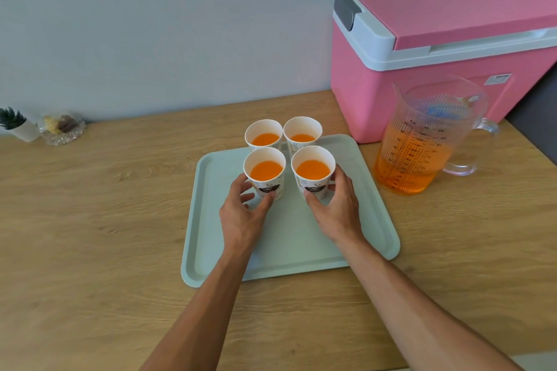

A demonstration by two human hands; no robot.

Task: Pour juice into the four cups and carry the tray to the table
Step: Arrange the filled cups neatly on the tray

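four cups (264, 170) of orange juice stood on one pale green tray (373, 220) (far pair's bases hidden), left hand (244, 214) gripped near-left cup, right hand (337, 208) gripped near-right cup (313, 172), one jug (422, 141) beside, cooler (437, 48) cut off

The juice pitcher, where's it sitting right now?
In the head view the pitcher stands upright on the wooden counter, off the right edge of the tray and just in front of the pink cooler.
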